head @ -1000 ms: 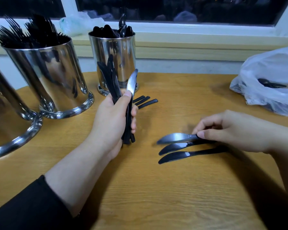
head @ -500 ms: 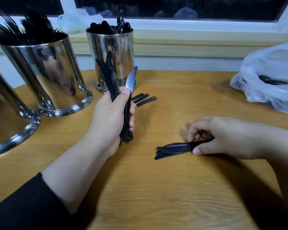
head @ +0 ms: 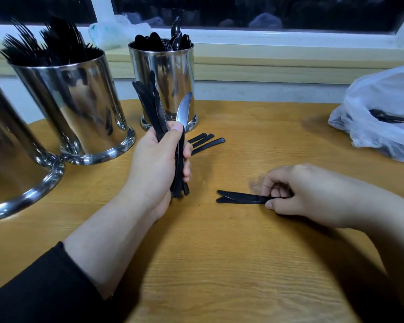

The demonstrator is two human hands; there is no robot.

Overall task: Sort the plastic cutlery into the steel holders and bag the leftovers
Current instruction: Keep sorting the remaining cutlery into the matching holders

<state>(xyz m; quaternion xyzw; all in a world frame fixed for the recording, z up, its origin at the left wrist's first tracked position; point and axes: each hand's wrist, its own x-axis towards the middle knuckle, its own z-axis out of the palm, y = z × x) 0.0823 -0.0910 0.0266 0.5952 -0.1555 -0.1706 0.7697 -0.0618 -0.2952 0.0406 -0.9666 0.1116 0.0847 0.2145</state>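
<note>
**Black plastic knives gathered in both hands at a wooden table**

Black plastic cutlery was seen across the single head view. A bundle of knives point(head: 163, 117) was held upright in the left hand point(head: 159, 166), the fingers curled round the handles and the thumb pressed against one blade that caught the light; the handle ends rested on or just above the wooden table point(head: 219, 264). A black sleeve point(head: 37, 292) was seen on the left forearm.

To the right, a small stack of knives point(head: 240, 197) was lain flat on the table, blades pointing left, and its handles were pinched by the right hand point(head: 296, 190) between thumb and curled fingers. How many knives were in that stack could not be told for certain.

Just behind the left hand, three black handles point(head: 207, 142) were left lying on the table, their other ends hidden by the hand.

A steel holder filled with forks point(head: 77, 108) was stood at the left rear, and a steel holder filled with spoons point(head: 166, 73) was placed beside it, directly behind the upright bundle. Part of a third steel holder point(head: 14, 178) was seen at the left edge; its contents could not be made out. A translucent plastic bag point(head: 383, 117) containing some dark cutlery was set at the far right, well apart from the holders.
</note>
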